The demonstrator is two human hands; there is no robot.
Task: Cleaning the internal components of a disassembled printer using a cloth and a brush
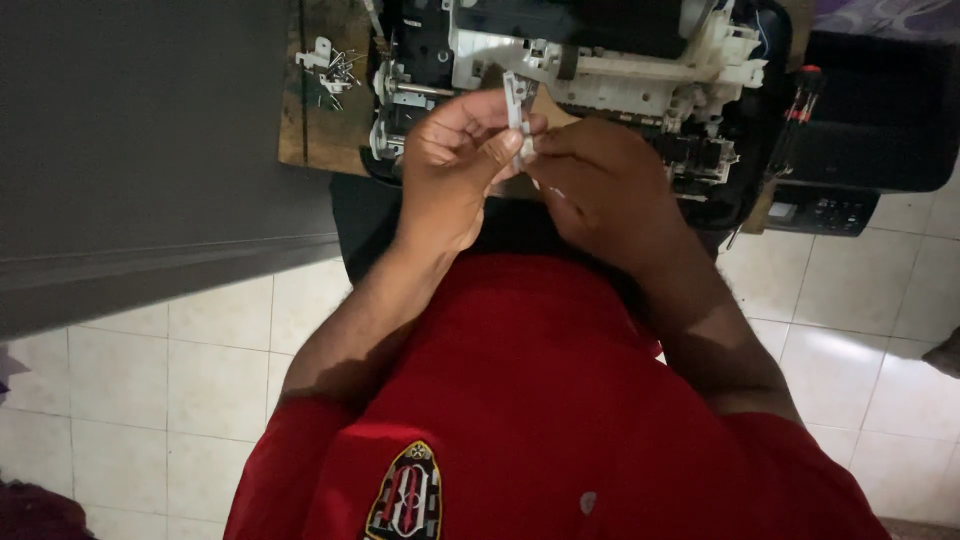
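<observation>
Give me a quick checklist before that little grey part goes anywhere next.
1. Part held by both hands: ok, left hand and right hand pinch it.
2. Part clear of the printer: ok, held above it.
3. Screws kept together on the board: ok.
4. Screwdriver within reach: ok, right of the printer.
5. Part undamaged: cannot tell, too dim.

Opened printer [600, 70] close ahead

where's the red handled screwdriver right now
In the head view the red-handled screwdriver lies at upper right, past the right hand, between the opened printer and a black device.
</observation>
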